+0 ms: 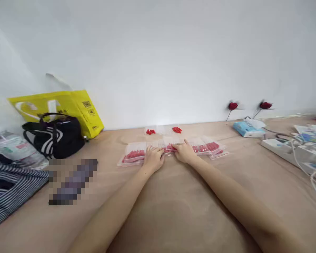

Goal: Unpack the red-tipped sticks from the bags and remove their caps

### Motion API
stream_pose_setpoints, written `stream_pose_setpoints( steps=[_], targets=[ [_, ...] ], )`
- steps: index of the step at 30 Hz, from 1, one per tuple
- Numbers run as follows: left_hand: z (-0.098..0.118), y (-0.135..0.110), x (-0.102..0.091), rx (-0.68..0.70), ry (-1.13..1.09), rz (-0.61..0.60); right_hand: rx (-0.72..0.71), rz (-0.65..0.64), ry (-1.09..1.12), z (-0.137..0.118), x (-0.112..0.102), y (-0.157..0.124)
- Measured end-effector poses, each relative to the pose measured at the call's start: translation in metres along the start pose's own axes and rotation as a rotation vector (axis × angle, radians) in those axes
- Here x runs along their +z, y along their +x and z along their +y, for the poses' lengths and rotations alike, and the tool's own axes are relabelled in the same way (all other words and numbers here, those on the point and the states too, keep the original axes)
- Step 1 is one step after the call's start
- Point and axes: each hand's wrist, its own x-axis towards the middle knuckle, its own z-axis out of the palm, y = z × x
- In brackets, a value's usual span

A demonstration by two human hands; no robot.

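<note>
A row of clear plastic bags holding small red pieces (136, 154) lies across the table, the bags partly overlapping. My left hand (154, 158) rests on the bags left of the middle, its fingers stretched forward and lying flat. Just to its right, my right hand (184, 151) touches the middle bags, one finger reaching left over the red pieces and another pointing forward. Both hands partly cover the bags beneath them. Behind the row, against the wall, lie two small groups of red pieces, one at the left (151, 131) and one at the right (177, 129), on clear plastic.
At the left stand a yellow bag (92, 112) and a black bag (65, 135), with striped cloth (18, 186) and a blurred-out object (75, 182) nearer. To the right are a tissue pack (247, 129), a power strip (279, 149), cables and two red flowers (233, 105) by the wall.
</note>
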Motion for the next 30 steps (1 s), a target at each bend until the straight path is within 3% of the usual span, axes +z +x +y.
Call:
stream_pose_setpoints(
  steps=[3,6,10,14,21,26,30],
  targets=[
    [0.0,0.003,-0.003,0.005,0.016,-0.015,-0.01,0.003,-0.016,0.0,-0.001,0.003],
    [0.002,0.005,-0.004,-0.01,0.038,-0.018,0.019,0.084,-0.026,0.008,-0.004,0.0],
    [0.005,0.008,-0.004,-0.064,0.054,0.002,0.091,0.283,-0.079,0.033,-0.008,-0.014],
    [0.003,0.014,-0.001,-0.124,0.043,0.061,0.037,0.506,-0.214,0.068,-0.012,-0.041],
    [-0.028,0.002,-0.009,-0.125,-0.019,0.214,0.095,0.442,-0.289,0.103,-0.011,-0.092],
    [-0.064,-0.036,-0.021,-0.072,-0.031,0.298,0.126,0.454,-0.205,0.093,-0.009,-0.103],
    [-0.084,-0.062,-0.023,0.018,-0.066,0.263,0.028,0.463,-0.042,0.071,-0.013,-0.099]
  ],
)
